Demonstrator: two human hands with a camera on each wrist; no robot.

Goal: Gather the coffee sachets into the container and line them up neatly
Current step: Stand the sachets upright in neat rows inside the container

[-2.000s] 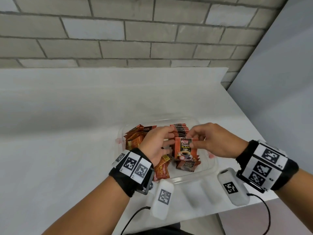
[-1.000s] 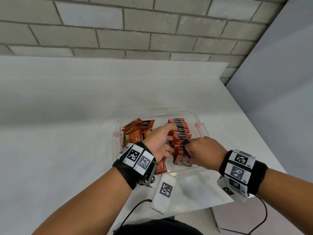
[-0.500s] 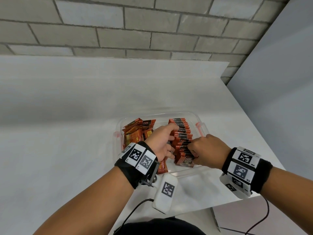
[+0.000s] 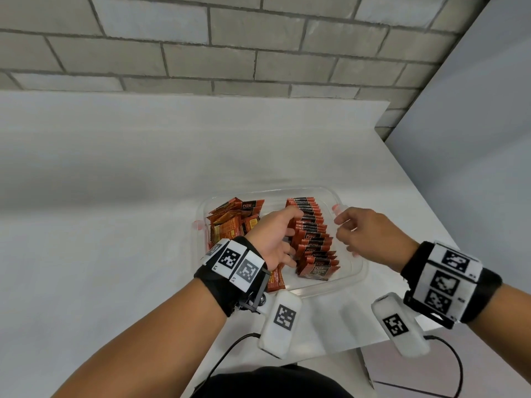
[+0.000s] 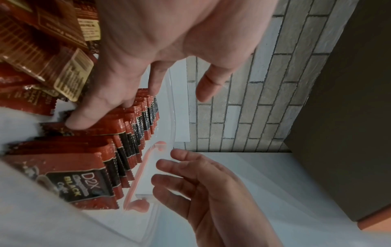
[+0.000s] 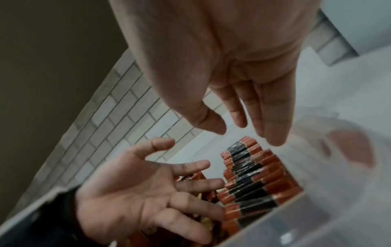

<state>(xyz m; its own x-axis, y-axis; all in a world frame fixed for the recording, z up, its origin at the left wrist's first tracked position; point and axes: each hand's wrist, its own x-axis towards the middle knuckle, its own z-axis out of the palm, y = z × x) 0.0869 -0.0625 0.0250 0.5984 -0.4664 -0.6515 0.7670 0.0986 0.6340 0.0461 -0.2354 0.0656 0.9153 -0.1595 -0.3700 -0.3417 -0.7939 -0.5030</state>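
Observation:
A clear plastic container (image 4: 355,278) stands on the white table. In its right half, red-and-black coffee sachets (image 4: 311,234) stand in a row (image 5: 127,133) running front to back (image 6: 253,180). Loose sachets (image 4: 232,222) lie piled in the left half (image 5: 42,50). My left hand (image 4: 277,234) has straight fingers (image 5: 84,115) that touch the row's left edge. My right hand (image 4: 344,228) hovers over the container's right side, fingers relaxed and holding nothing (image 6: 243,132). One sachet (image 4: 275,278) lies flat at the front, partly hidden by my left wrist.
The container sits close to the table's front edge (image 4: 344,350). A brick wall (image 4: 258,53) backs the table and a grey panel (image 4: 474,139) closes the right side. Cables (image 4: 457,369) hang from my wrist cameras below the table edge.
My right hand set a sachet at the near end of the row, pressed the row's right side, then lifted off to the right and uncurled. My left hand stays against the row.

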